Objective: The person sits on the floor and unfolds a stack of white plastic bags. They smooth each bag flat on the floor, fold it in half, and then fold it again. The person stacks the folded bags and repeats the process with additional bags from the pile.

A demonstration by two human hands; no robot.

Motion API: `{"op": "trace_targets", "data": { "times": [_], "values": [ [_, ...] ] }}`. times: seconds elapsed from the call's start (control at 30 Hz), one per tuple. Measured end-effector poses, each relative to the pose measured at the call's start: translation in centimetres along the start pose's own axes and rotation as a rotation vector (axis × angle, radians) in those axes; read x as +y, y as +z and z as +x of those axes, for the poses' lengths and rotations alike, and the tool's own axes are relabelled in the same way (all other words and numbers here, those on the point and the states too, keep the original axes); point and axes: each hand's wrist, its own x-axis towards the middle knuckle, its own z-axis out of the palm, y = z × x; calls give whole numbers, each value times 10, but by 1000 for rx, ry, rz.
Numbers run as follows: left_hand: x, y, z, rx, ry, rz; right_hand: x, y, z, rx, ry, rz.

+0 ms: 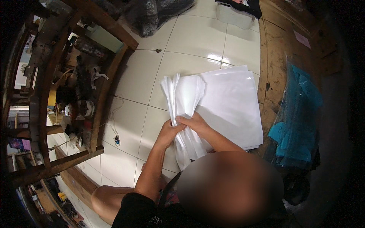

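A stack of large white sheets, glossy like plastic or paper, lies flat on the tiled floor in front of me. Its left part is gathered up into a bunched, folded bundle. My left hand is closed round the left side of this bundle. From the right, my right hand grips the same folds, its thumb near the left hand. The two hands meet at the middle of the bundle. Some fingers are hidden behind the folds.
At the left stands a wooden shelf frame crowded with odds and ends. Wooden boards run along the right, with blue pieces in clear plastic there. A dark plastic bag and a translucent container are at the far side.
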Motion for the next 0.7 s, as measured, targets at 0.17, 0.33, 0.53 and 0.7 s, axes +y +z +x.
{"op": "trace_targets", "data": {
  "times": [0.17, 0.33, 0.53, 0.7],
  "values": [
    [8, -6, -7, 26, -49, -127, 6, -11, -2, 93, 124, 236],
    [4, -9, -2, 39, -53, -275, 11, -11, -2, 102, 176, 438],
    [15, 1, -9, 166, -47, -211, -5, -6, -6, -33, 74, 182],
    [6, 8, -3, 196, -21, -28, -11, 5, -8, -19, -5, 53]
  ]
}}
